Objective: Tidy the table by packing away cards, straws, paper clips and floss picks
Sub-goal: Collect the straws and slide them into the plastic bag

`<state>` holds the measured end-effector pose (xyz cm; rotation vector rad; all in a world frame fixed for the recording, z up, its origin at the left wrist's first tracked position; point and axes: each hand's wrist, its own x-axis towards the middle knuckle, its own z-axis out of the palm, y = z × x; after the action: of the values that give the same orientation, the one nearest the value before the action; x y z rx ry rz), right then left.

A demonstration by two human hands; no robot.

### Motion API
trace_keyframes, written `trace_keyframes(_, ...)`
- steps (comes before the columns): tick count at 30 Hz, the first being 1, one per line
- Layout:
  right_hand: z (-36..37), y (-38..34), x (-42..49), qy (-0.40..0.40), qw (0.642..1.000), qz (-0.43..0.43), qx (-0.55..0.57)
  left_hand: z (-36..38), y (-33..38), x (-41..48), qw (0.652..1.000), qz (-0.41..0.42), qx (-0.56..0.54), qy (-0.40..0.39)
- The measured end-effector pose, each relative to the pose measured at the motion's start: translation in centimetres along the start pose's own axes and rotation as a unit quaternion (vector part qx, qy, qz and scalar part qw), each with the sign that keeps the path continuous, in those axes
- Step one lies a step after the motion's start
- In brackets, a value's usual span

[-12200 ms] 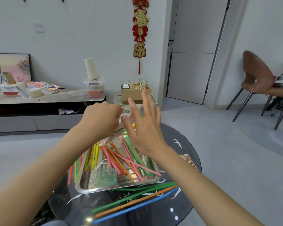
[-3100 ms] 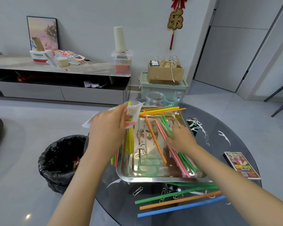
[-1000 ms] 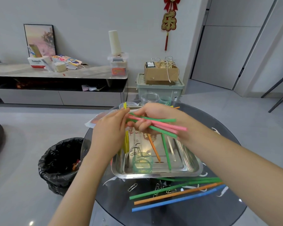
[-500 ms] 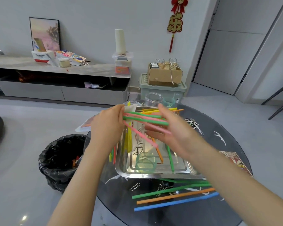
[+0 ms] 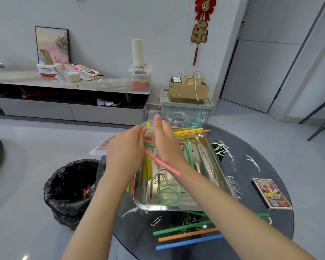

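My left hand (image 5: 126,151) grips the mouth of a clear plastic bag (image 5: 101,147) above the left end of a steel tray (image 5: 176,207). My right hand (image 5: 165,145) is flat with straight fingers against the ends of pink and green straws at the bag's mouth. One pink straw (image 5: 164,167) sticks out toward the lower right. More straws (image 5: 189,130) lie across the tray's far end. Green, orange and blue straws (image 5: 188,234) and paper clips (image 5: 156,221) lie on the dark glass table. A card box (image 5: 271,193) sits at the right.
A green cup (image 5: 168,194) stands in the tray's near end. A clear jar (image 5: 176,119) stands behind the tray. A black-lined bin (image 5: 71,188) is on the floor left of the table. More paper clips (image 5: 235,184) lie right of the tray.
My right hand lifted a bunch of pink and green straws from the tray to the bag, let go of them, and now pushes their ends in with a flat palm.
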<state>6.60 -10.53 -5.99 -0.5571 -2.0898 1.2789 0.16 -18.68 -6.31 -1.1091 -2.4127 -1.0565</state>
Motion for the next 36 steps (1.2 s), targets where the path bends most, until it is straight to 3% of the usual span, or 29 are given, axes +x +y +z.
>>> trace_keyframes(7,-3.1,1.2,-6.2,-0.118,0.971,-0.178,-0.105,-0.3,-1.1,0.2,0.999,-0.017,-0.029,0.002)
trace_keyframes(11,-3.5,1.3,-6.9,-0.084,0.959,-0.255,-0.09,-0.4,-1.4,0.2,1.0,-0.014,-0.022,0.0)
trace_keyframes(17,-3.4,1.3,-7.6,-0.034,0.911,-0.404,-0.077,-0.3,-1.6,0.3,1.0,-0.02,-0.014,-0.009)
trace_keyframes(21,-3.2,1.2,-6.9,0.016,0.923,-0.379,-0.071,-0.4,-1.5,0.2,1.0,-0.013,-0.008,-0.014)
trace_keyframes(24,-2.6,0.5,-5.4,0.037,0.967,-0.253,0.004,-0.5,-1.1,-0.1,1.0,0.008,0.0,-0.025)
trace_keyframes(27,-1.9,0.7,-3.6,0.063,0.982,-0.18,0.014,-0.7,-0.8,-0.3,1.0,0.013,-0.007,-0.022)
trace_keyframes(34,-2.5,3.5,-1.6,0.044,0.95,-0.274,-0.141,-0.7,-1.3,-0.7,0.998,0.016,-0.046,-0.035)
trace_keyframes(36,-4.3,4.1,-0.7,0.051,0.949,-0.262,-0.166,-0.4,-1.8,-0.6,0.999,0.012,-0.041,-0.034)
